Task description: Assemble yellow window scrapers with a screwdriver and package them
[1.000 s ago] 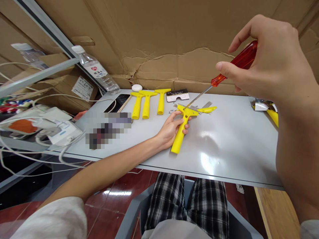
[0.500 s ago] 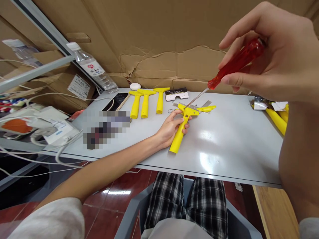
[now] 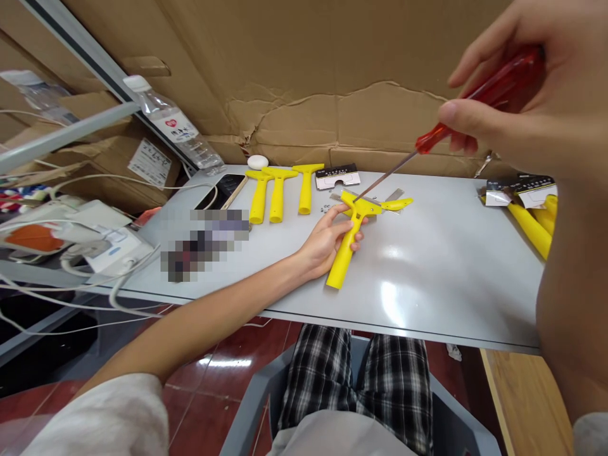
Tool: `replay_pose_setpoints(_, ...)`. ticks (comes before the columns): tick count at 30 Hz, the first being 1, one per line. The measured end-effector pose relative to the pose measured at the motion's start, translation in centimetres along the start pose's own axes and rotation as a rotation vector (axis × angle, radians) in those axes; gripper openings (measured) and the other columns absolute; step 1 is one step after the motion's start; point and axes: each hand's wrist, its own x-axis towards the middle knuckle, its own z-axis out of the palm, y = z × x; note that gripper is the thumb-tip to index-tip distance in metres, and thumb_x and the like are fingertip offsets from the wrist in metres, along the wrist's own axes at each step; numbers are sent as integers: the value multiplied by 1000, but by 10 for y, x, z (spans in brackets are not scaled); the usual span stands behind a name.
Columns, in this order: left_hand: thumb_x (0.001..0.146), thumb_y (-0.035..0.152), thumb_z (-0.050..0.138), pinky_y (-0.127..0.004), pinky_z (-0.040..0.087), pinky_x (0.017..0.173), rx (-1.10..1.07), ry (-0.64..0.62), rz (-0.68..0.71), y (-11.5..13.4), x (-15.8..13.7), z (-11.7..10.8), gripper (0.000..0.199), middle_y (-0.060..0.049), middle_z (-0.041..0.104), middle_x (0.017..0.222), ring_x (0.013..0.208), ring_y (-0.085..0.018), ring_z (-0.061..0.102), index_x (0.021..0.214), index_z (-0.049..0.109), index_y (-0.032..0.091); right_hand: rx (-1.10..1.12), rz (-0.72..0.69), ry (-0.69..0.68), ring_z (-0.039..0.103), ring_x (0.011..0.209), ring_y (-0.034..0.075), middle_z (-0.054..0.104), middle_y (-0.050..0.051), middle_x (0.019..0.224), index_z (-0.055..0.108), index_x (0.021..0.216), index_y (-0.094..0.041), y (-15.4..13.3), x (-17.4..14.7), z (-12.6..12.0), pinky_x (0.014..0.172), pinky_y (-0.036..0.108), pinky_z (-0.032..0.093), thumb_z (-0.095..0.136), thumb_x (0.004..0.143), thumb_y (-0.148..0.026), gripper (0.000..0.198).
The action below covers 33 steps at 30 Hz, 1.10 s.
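Note:
My left hand (image 3: 323, 244) is closed around a yellow scraper (image 3: 341, 266) just above the grey table, its wide head pointing away from me. In my right hand (image 3: 536, 126), at the upper right, is a screwdriver (image 3: 510, 77) with a clear red handle. Its thin shaft slants down to the left, and the tip meets the left side of the scraper's head. Behind that head lie a small yellow piece (image 3: 397, 204), thin metal blades (image 3: 393, 195) and several tiny screws (image 3: 325, 208). Whether the tip sits in a screw is too small to tell.
Three yellow scrapers (image 3: 276, 199) lie at the back beside a black-and-white card (image 3: 337, 177). A phone (image 3: 228, 192) and a plastic bottle (image 3: 178, 130) are on the left, near white cables and a power strip (image 3: 114, 244). More carded scrapers (image 3: 532, 231) lie at right.
My right hand has shifted right and turned about the screwdriver, whose handle moved right with it. The tip stays at the scraper's head. My left hand keeps its hold almost unmoved.

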Motion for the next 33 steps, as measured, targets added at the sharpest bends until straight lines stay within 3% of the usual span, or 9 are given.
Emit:
replay_pose_setpoints(2, 92, 7, 74, -24, 53, 63, -15, -50, -31, 2, -2, 0, 47, -11, 77, 122, 75, -15, 70, 128, 51, 27, 74, 15, 106, 80, 82, 17, 73, -1, 90, 73, 98, -27, 17, -3, -4, 60, 29, 53, 91, 84, -19, 24)
replay_pose_setpoints(4, 94, 8, 74, -26, 58, 67, -26, -101, -67, 5, -3, 0, 46, -12, 78, 122, 77, -16, 73, 129, 51, 27, 175, 47, 255, 80, 72, 22, 71, 1, 75, 69, 86, -27, 42, -9, -1, 55, 34, 55, 92, 82, -21, 23)
replay_pose_setpoints(7, 96, 9, 74, -32, 65, 74, -31, -119, -80, 7, -3, -2, 44, -13, 78, 123, 83, -18, 77, 131, 54, 26, 330, 222, 379, 74, 59, 24, 70, 1, 64, 65, 78, -30, 92, -29, 18, 55, 40, 58, 99, 76, -39, 35)
replay_pose_setpoints(11, 98, 2, 67, -46, 71, 86, -72, -99, -122, 10, -1, -4, 37, -15, 79, 117, 88, -23, 81, 129, 58, 20, 455, 388, 434, 69, 57, 22, 68, -4, 60, 62, 77, -31, 166, -64, 55, 61, 44, 60, 102, 66, -58, 50)
replay_pose_setpoints(14, 100, -2, 63, -55, 72, 93, -86, -92, -131, 13, -1, -3, 36, -16, 81, 114, 96, -27, 83, 131, 59, 17, 536, 417, 352, 70, 60, 21, 67, -8, 60, 58, 79, -30, 199, -86, 72, 66, 44, 62, 102, 63, -62, 57)
replay_pose_setpoints(18, 104, 0, 60, -60, 70, 100, -31, -99, -137, 14, -5, 2, 38, -20, 82, 120, 104, -29, 84, 138, 57, 16, 619, 559, 210, 79, 78, 23, 76, -2, 73, 62, 85, -26, 206, -102, 71, 83, 46, 68, 105, 60, -65, 63)
replay_pose_setpoints(21, 104, 1, 60, -59, 69, 107, 6, -110, -148, 14, -4, 1, 37, -20, 81, 125, 105, -26, 84, 139, 59, 13, 508, 628, 94, 82, 88, 27, 81, 5, 89, 70, 96, -25, 204, -107, 63, 91, 47, 68, 109, 56, -59, 66)
replay_pose_setpoints(25, 100, 3, 71, -55, 67, 111, 66, -125, -142, 15, 5, -8, 40, -17, 81, 124, 101, -24, 83, 137, 62, 12, 210, 515, 49, 82, 94, 30, 83, 6, 105, 77, 97, -26, 211, -110, 60, 93, 49, 69, 109, 50, -56, 65)
replay_pose_setpoints(33, 84, 17, 92, -40, 66, 92, 373, -15, 11, 13, 12, -10, 52, -11, 83, 103, 87, -22, 82, 125, 59, 20, 6, 349, -113, 78, 86, 26, 81, 6, 97, 77, 103, -23, 215, -111, 70, 90, 45, 67, 94, 73, -43, 40)
